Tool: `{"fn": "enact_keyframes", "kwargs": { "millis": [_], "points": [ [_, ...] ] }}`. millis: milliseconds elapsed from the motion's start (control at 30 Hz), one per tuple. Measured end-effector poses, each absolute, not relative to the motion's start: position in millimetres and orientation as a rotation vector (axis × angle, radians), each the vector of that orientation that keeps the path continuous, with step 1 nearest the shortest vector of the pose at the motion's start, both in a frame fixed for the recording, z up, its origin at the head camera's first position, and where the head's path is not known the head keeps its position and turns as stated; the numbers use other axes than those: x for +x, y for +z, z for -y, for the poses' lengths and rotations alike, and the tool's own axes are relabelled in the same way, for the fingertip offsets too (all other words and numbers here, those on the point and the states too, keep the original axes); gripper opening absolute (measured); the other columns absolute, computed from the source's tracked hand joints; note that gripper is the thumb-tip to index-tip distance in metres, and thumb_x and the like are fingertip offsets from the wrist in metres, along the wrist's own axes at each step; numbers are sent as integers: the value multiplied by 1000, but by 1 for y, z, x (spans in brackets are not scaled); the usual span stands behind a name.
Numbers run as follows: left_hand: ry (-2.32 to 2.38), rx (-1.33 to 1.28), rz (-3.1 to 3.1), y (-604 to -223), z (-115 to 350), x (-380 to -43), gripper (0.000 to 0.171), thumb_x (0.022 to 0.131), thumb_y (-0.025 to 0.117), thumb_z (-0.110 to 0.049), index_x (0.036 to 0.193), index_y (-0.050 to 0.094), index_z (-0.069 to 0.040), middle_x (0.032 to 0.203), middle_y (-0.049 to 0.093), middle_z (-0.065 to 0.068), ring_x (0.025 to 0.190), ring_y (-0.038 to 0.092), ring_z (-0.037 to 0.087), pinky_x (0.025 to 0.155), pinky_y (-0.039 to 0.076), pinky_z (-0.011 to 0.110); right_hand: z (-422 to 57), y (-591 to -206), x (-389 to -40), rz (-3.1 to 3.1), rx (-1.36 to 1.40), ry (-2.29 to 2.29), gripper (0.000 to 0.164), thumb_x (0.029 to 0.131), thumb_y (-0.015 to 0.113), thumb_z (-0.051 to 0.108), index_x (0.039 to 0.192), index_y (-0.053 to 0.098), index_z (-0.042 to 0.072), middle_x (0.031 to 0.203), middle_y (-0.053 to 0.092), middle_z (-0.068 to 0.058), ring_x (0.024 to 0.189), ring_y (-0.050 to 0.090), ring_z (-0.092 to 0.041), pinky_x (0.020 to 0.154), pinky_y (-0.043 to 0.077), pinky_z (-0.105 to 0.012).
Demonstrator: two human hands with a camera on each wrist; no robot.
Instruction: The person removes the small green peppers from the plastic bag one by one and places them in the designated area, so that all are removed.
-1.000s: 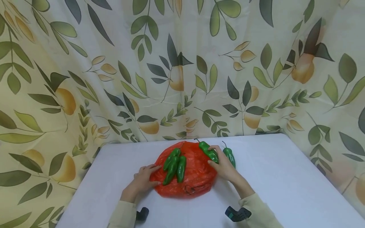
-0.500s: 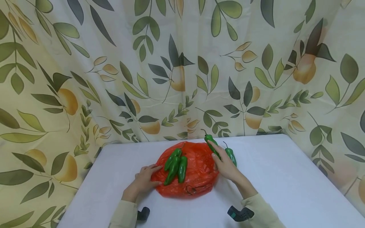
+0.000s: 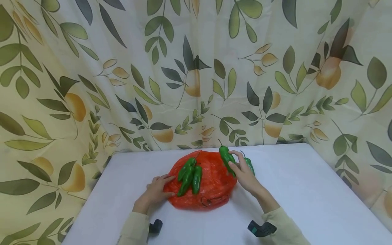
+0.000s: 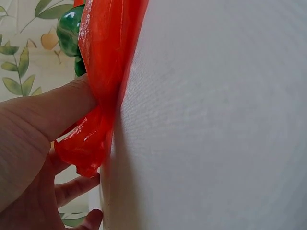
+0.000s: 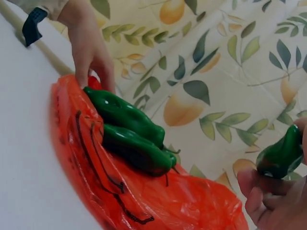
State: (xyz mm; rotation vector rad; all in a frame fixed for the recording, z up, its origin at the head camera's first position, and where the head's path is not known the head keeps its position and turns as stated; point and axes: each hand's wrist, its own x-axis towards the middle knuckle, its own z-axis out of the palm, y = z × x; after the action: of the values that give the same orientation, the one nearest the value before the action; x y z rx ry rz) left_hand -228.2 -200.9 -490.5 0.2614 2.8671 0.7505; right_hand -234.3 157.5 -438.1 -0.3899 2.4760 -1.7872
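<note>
Thin red plastic, crinkly: that's the bag (image 3: 203, 183) lying flat on the white table (image 3: 306, 190), centre of the head frame.

Left to right:
- Left hand (image 3: 155, 193), lower left of centre, fingers lying straight, pressing the bag's left edge down; the left wrist view shows a thumb (image 4: 53, 110) against bunched film. Nothing gripped.
- Three green peppers (image 3: 189, 175) resting side by side on the bag, left of its middle, touching each other.
- Right hand (image 3: 245, 175), right of centre, pinches a fourth pepper (image 3: 227, 157) between thumb and fingertips, lifted over the bag's upper right edge, stem up.
- One more pepper (image 3: 249, 164) on the table just behind that hand, partly hidden.

Handling, our read: the pepper looks light, glossy and firm, so likely a bit slippery; we'd hold it around the thick mid-body, not by the thin stem. The bag is limp and will slide or bunch unless pinned.

Leaf-print curtain (image 3: 196, 68) fills the upper frame.
</note>
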Motion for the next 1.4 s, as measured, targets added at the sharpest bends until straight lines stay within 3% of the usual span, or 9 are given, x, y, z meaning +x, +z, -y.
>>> {"fn": "enact_keyframes", "kwargs": {
  "millis": [233, 367, 500, 633, 767, 900, 1033, 1200, 1400],
  "points": [
    [756, 263, -2870, -489, 198, -232, 70, 83, 82, -35, 147, 55, -25, 155, 47, 8, 142, 36, 37, 108, 36, 70, -173, -441, -233, -2390, -481, -1690, 56, 106, 52, 22, 152, 19, 20, 147, 36, -31, 121, 52, -45, 90, 59, -40],
    [742, 249, -2872, -487, 198, -233, 70, 83, 82, -36, 147, 54, -26, 156, 46, 7, 143, 36, 36, 109, 36, 69, -185, -442, -228, -2328, -550, -1690, 59, 107, 48, 16, 157, 17, 21, 139, 35, -31, 99, 59, -29, 80, 58, -33],
    [741, 231, -2865, -488, 198, -232, 71, 83, 83, -37, 147, 54, -27, 156, 46, 8, 143, 36, 36, 109, 36, 68, -192, -441, -222, -2283, -559, -1723, 60, 108, 44, 12, 161, 16, 21, 133, 37, -33, 86, 63, -22, 76, 59, -30],
    [746, 215, -2857, -487, 198, -231, 72, 83, 82, -37, 148, 53, -29, 156, 45, 6, 144, 35, 35, 109, 37, 68, -196, -436, -220, -2364, -549, -1702, 59, 106, 50, 14, 159, 24, 18, 142, 39, -34, 104, 60, -31, 78, 57, -31],
    [744, 191, -2857, -486, 199, -230, 71, 83, 82, -37, 148, 53, -29, 157, 44, 5, 144, 35, 34, 109, 38, 68, -200, -428, -222, -2452, -566, -1663, 59, 104, 54, 18, 157, 27, 16, 147, 41, -35, 124, 51, -45, 83, 60, -41],
    [754, 194, -2863, -485, 200, -230, 71, 83, 83, -37, 147, 54, -28, 157, 45, 6, 144, 35, 35, 109, 36, 70, -208, -421, -223, -2532, -569, -1628, 63, 103, 58, 17, 157, 25, 15, 144, 45, -37, 125, 53, -52, 87, 61, -52],
    [751, 215, -2859, -488, 200, -231, 71, 83, 82, -37, 148, 53, -28, 157, 45, 6, 144, 35, 35, 110, 35, 70, -222, -418, -222, -2588, -563, -1605, 66, 103, 57, 11, 159, 22, 15, 153, 32, -37, 129, 47, -62, 91, 57, -60],
    [736, 233, -2859, -491, 200, -231, 71, 84, 82, -36, 148, 54, -27, 157, 45, 8, 143, 35, 36, 109, 36, 68, -240, -415, -222, -2619, -557, -1580, 66, 103, 54, 3, 160, 23, 12, 162, 13, -35, 130, 40, -69, 89, 58, -57],
    [722, 232, -2871, -489, 197, -229, 71, 82, 83, -37, 147, 55, -26, 155, 46, 9, 142, 36, 37, 108, 36, 71, -254, -413, -221, -2680, -486, -1573, 64, 103, 50, 2, 159, 22, 12, 160, 16, -37, 128, 43, -68, 88, 60, -56]
  ]
}}
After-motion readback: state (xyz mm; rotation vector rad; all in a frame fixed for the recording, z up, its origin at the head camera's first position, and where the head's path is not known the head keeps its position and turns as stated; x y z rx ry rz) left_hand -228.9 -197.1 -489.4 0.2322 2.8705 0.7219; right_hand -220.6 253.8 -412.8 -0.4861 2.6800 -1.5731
